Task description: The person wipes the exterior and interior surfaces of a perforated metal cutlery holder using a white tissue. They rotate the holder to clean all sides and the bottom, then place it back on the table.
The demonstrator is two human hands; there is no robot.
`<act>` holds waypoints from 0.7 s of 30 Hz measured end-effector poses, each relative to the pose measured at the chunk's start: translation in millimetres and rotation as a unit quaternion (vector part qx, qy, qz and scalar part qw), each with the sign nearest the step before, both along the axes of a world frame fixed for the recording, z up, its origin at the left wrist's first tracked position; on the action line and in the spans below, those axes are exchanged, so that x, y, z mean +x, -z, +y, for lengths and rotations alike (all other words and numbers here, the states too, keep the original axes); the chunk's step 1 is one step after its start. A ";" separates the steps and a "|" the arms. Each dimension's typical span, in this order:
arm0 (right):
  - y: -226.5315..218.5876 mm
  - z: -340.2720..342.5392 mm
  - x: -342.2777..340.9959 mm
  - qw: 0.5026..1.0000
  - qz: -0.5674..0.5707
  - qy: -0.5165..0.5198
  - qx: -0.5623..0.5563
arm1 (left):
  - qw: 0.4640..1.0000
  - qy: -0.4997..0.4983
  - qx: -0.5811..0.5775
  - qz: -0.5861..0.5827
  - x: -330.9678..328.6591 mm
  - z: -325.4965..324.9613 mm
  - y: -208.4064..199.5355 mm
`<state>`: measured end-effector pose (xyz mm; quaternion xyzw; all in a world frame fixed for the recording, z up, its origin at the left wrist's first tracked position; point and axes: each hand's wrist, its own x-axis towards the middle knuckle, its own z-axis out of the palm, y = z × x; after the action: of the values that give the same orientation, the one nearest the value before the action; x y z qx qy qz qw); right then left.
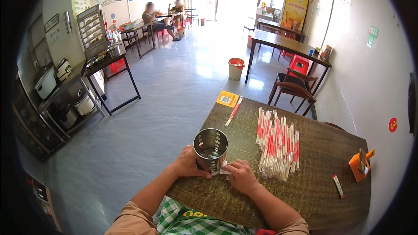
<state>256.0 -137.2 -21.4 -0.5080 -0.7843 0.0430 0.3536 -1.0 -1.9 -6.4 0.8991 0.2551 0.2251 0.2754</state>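
A shiny metal cylinder with rows of holes, like a chopstick holder [210, 141], stands at the near left edge of the dark wooden table [244, 191]. Its open top faces up and nothing shows inside. Around its left side wraps my left hand [188, 164], thumb at the base. Pinched in my right hand [241, 176] is a crumpled white tissue [224, 168], which touches the holder's lower right side. A heap of paper-and-plastic wrapped chopsticks [278, 143], red and white, lies to the right of my right hand.
One wrapped pair of chopsticks [234, 111] lies beside a yellow code card [227, 99] at the far left corner. On the right are a small packet [338, 186] and an orange caddy [359, 165]. Beyond stand a chair [294, 88], a bin [236, 70] and two seated people.
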 end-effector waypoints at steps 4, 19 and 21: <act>-2.8 -5.3 -8.7 0.999 -0.020 -0.034 -0.005 | 1.000 0.022 -0.004 0.007 -2.5 7.0 10.5; 1.0 -3.4 -13.4 0.999 -0.008 -0.028 -0.019 | 1.000 -0.008 -0.015 0.016 -1.7 7.8 15.5; 4.7 0.4 -5.4 1.000 0.007 0.008 0.001 | 1.000 -0.007 -0.002 0.012 -1.0 7.0 13.1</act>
<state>250.6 -136.7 -26.1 -0.5137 -0.7778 0.0425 0.3596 -2.1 5.2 -19.5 0.8994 0.2652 0.2156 0.2727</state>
